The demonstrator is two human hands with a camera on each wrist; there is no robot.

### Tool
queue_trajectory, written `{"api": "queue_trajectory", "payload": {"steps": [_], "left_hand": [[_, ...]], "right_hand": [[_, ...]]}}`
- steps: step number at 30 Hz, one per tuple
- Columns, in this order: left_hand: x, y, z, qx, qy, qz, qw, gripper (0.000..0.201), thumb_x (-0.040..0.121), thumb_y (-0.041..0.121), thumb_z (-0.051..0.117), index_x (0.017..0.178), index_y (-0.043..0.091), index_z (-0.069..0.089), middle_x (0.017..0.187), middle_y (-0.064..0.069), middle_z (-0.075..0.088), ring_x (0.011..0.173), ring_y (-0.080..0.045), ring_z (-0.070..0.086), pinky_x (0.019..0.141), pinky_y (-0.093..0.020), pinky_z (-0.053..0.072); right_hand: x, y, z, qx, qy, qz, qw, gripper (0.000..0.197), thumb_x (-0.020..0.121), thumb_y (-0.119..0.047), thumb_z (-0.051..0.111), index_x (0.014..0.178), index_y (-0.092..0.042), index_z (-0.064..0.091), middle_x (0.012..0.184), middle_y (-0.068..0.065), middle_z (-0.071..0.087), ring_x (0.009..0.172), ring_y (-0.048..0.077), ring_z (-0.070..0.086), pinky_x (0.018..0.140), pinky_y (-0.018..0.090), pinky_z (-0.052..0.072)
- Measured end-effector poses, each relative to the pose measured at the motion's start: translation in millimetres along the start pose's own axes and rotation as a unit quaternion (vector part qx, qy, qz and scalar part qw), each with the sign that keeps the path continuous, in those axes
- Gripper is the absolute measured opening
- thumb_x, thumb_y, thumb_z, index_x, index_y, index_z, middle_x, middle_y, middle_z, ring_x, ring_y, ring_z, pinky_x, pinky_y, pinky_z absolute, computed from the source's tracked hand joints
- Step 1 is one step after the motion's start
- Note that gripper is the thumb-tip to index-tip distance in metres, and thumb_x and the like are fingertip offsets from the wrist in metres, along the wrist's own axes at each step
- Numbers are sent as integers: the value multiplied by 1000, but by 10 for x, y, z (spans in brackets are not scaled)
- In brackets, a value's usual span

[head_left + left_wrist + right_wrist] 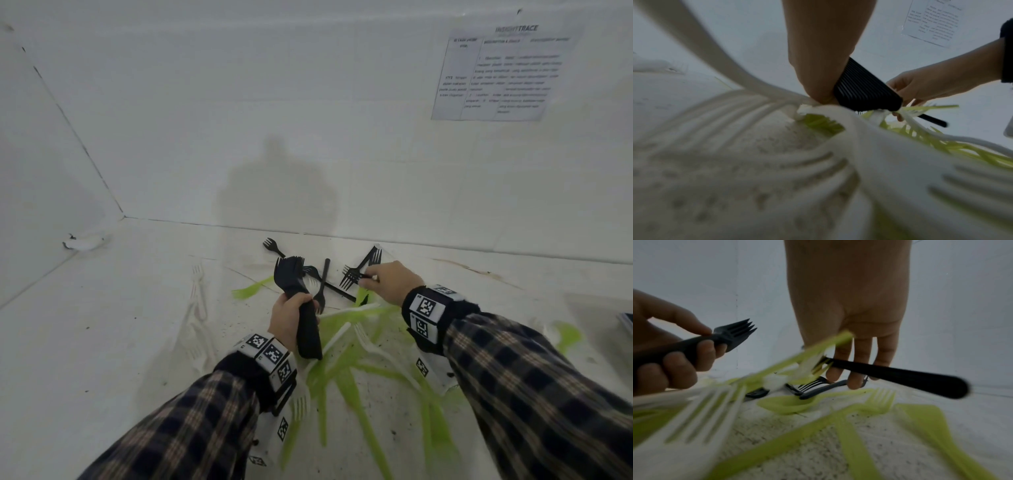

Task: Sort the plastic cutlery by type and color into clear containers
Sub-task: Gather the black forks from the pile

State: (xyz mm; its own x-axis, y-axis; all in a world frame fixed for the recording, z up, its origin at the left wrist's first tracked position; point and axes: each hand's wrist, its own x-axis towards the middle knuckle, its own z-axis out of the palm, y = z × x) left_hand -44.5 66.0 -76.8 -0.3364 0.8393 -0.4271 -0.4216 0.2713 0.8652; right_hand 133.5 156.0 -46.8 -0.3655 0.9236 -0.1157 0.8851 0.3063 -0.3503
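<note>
My left hand [294, 313] grips a bundle of black forks [290, 274] by the handles, tines up; the left wrist view shows the stacked handles [865, 91] under the palm. Just to the right, my right hand [371, 277] pinches a black fork [351, 275] low over the table, and its handle [900, 378] crosses in front of the fingers. More black forks [274, 247] and a black handle [327, 269] lie loose behind the hands. Green cutlery [356, 380] mixed with white forks [368, 339] is piled under my wrists.
The white table [120, 325] meets white walls at the back and left. Other white forks [198, 291] lie to the left. A green piece [567, 337] and a dark-edged object [627, 323] sit at the far right. A printed sheet [503, 75] hangs on the wall.
</note>
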Motion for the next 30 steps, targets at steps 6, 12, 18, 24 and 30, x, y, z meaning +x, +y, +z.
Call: {"api": "queue_trajectory", "payload": {"steps": [6,12,18,24,30], "left_hand": [[-62,61,51,-22,-9,2,1000,10,90,2,50,82,6,46,66,-12,52,52,-21,50,44,-24,45],[-92,112,133,-30,-27,1,999,13,91,1,48,80,6,47,65,-12,53,51,-19,52,45,-24,46],[-88,146,147,-15,-26,7,1000,11,91,1,48,81,6,48,64,-11,53,54,-20,51,47,-25,47],[-59,166,171,-1,-26,4,1000,11,92,2,48,82,6,48,64,-11,53,54,-20,50,45,-25,46],[-37,211,198,11,-27,5,1000,14,93,4,46,79,6,46,65,-12,51,49,-22,44,49,-28,41]], "right_hand": [[54,0,28,90,51,65,993,43,91,-47,49,112,-11,59,110,9,58,99,27,57,76,30,44],[165,-34,23,127,95,140,977,30,96,-14,41,119,0,55,120,20,59,111,34,55,80,30,42],[245,-114,167,87,-2,102,991,36,98,-22,39,129,-7,51,129,16,56,119,30,52,92,28,40],[309,-55,201,95,48,146,984,30,91,-22,49,114,-6,57,104,10,62,96,26,59,76,30,45],[381,-69,151,229,71,198,951,37,89,-10,49,124,-1,43,122,20,55,111,35,54,87,36,45]]}}
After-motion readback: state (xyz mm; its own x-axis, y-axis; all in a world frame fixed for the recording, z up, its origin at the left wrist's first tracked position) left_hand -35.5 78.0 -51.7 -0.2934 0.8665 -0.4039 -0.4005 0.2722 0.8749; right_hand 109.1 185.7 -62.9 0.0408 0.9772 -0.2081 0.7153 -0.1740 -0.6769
